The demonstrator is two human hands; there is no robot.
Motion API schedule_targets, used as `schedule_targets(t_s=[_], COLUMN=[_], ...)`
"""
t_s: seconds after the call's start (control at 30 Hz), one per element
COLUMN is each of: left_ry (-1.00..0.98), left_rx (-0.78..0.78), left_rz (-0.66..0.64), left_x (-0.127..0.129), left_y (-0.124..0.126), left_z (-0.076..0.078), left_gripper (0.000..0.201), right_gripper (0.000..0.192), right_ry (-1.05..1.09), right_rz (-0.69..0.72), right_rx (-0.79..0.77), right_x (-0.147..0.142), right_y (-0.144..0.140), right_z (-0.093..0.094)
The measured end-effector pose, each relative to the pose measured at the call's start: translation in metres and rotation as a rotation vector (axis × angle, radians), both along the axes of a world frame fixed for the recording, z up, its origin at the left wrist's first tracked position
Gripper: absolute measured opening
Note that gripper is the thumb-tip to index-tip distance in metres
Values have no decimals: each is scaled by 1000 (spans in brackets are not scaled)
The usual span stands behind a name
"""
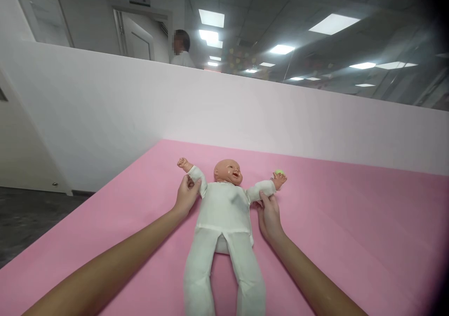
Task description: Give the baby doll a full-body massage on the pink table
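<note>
A baby doll [225, 207] with a bald plastic head and a white cloth body lies on its back on a pink surface [140, 260]. Its head is toward the far wall, and its legs run down past the bottom of the view. Both doll arms stretch out sideways. My left hand [187, 195] is closed round the cloth arm at the left of the view, below the plastic hand. On the other side my right hand [270, 213] grips the opposite cloth arm, thumb on top; some fingers are hidden beneath it.
Behind the pink surface stands a low white wall [245, 114]. A small yellow-green round thing [279, 172] lies partly hidden behind the doll's hand at the right. Beyond the wall are a person [182, 51] and an open door [140, 40]. Dark floor [28, 217] shows at left.
</note>
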State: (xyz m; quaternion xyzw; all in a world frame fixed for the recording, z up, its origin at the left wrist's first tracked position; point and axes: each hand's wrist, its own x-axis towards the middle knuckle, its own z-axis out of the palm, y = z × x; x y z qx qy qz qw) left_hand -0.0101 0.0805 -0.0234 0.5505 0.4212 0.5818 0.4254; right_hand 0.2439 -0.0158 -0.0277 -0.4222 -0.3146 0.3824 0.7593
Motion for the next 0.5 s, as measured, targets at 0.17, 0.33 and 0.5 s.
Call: schedule_targets(t_s=[0.17,0.33,0.5], left_ry=[123,316,461], left_rx=[95,226,316], left_rz=[-47,-110,-161], left_x=[1,3,3], left_y=[-5,-9,-16], left_z=[2,7,12], left_gripper=[29,32,40], right_gripper=[38,32,44], right_ry=[-250,-798,-1046], right_rz=[-53,-15,-32], right_rx=[27,195,289], right_x=[-4,-11,-14], right_y=[-4,-13,-17], right_z=[-1,2,6])
